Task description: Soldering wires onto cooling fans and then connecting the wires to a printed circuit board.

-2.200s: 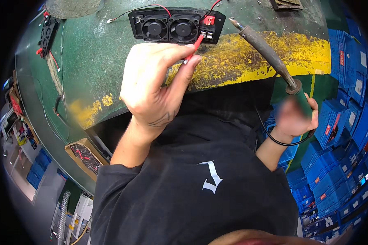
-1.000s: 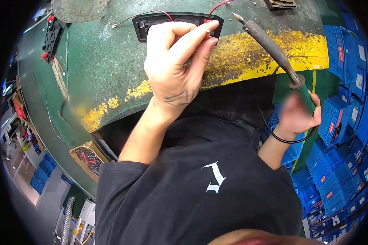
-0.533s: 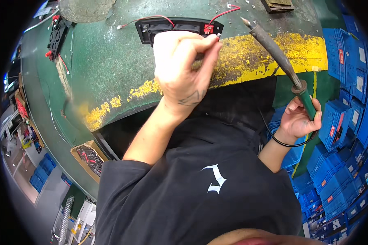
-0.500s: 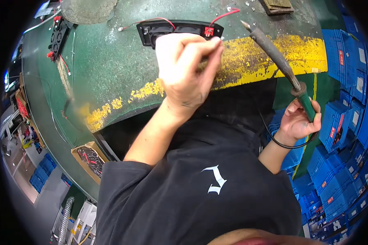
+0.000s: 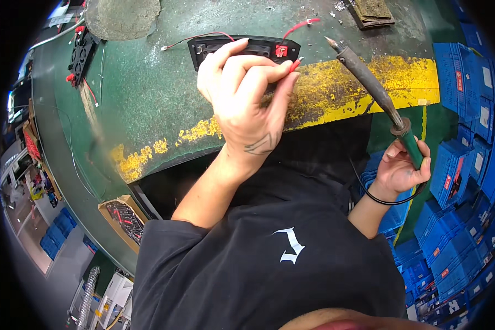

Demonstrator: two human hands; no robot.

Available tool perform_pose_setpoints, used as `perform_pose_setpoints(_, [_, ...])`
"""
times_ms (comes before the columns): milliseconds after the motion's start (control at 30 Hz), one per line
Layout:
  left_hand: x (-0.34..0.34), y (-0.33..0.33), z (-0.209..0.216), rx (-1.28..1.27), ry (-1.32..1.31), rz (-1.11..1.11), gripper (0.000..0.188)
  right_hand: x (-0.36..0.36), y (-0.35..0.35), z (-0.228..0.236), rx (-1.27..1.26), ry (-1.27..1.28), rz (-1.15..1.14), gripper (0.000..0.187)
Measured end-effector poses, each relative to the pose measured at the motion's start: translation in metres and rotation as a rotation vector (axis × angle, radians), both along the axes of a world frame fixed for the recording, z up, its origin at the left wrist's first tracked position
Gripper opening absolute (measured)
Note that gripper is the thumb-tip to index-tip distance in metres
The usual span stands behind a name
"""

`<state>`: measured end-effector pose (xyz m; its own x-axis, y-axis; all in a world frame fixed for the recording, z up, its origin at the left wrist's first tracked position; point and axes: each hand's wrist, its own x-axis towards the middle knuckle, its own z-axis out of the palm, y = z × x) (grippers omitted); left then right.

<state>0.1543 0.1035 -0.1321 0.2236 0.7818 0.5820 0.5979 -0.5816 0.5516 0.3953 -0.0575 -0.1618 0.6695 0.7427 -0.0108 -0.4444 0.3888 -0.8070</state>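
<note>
Pinching red wire [image 5: 295, 66] in left fingers [image 5: 280, 70], shifted toward fan panel's [image 5: 261, 50] four o'clock corner, gripping soldering iron [image 5: 372, 83] in right fingers [image 5: 421, 175]

Left hand [image 5: 246, 93] has shifted over the black panel [image 5: 293, 50]; its red piece [image 5: 295, 65] has moved toward the panel's right end

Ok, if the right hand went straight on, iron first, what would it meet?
Likely the thick red wire, near its free end, touched first by the soldering iron in the right hand; heights are unclear, so it could pass over.
</note>
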Motion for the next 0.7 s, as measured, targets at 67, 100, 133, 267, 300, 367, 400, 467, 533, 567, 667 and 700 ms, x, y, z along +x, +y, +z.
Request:
perform_pose_setpoints(67, [-0.002, 0.004, 0.004, -0.049, -0.049, -0.047, 0.022, 0.0, 0.001, -0.001, -0.01, 0.01, -0.008, 0.048])
perform_pose_setpoints(100, [-0.002, 0.006, 0.007, -0.074, -0.074, -0.07, 0.022, 0.0, 0.0, -0.002, -0.01, 0.01, -0.007, 0.048])
perform_pose_setpoints(133, [0.003, 0.006, 0.01, -0.026, -0.104, 0.0, 0.024, 0.002, -0.001, -0.002, -0.016, 0.011, -0.01, 0.048])
perform_pose_setpoints(267, [-0.001, 0.006, 0.004, 0.005, -0.139, -0.035, 0.023, 0.001, 0.0, -0.003, -0.022, 0.008, -0.016, 0.048])
perform_pose_setpoints(300, [-0.001, 0.007, 0.004, 0.008, -0.137, -0.034, 0.023, 0.001, 0.0, -0.003, -0.02, 0.01, -0.016, 0.048])
perform_pose_setpoints(367, [0.0, 0.009, 0.004, 0.044, -0.188, -0.086, 0.02, 0.002, 0.001, -0.003, 0.013, -0.012, 0.031, 0.048])
perform_pose_setpoints(400, [0.0, 0.009, 0.0, 0.029, -0.179, -0.083, 0.018, 0.002, 0.001, -0.002, 0.013, -0.012, 0.028, 0.048])
perform_pose_setpoints(467, [0.002, 0.009, -0.006, 0.061, -0.144, -0.038, 0.018, 0.001, 0.001, -0.001, -0.003, -0.006, 0.008, 0.048])
perform_pose_setpoints(533, [0.005, 0.007, -0.005, 0.093, -0.105, 0.016, 0.018, 0.003, 0.001, -0.003, -0.002, -0.017, 0.014, 0.048])
perform_pose_setpoints(567, [0.006, 0.006, -0.005, 0.092, -0.086, 0.023, 0.018, 0.003, 0.001, -0.003, -0.001, -0.031, 0.017, 0.049])
perform_pose_setpoints(667, [0.008, 0.006, -0.007, 0.092, -0.058, 0.032, 0.018, 0.001, 0.001, -0.002, -0.019, -0.043, 0.007, 0.048])
perform_pose_setpoints(700, [0.008, 0.006, -0.007, 0.093, -0.059, 0.029, 0.018, 0.001, 0.0, -0.002, -0.018, -0.043, 0.005, 0.048])
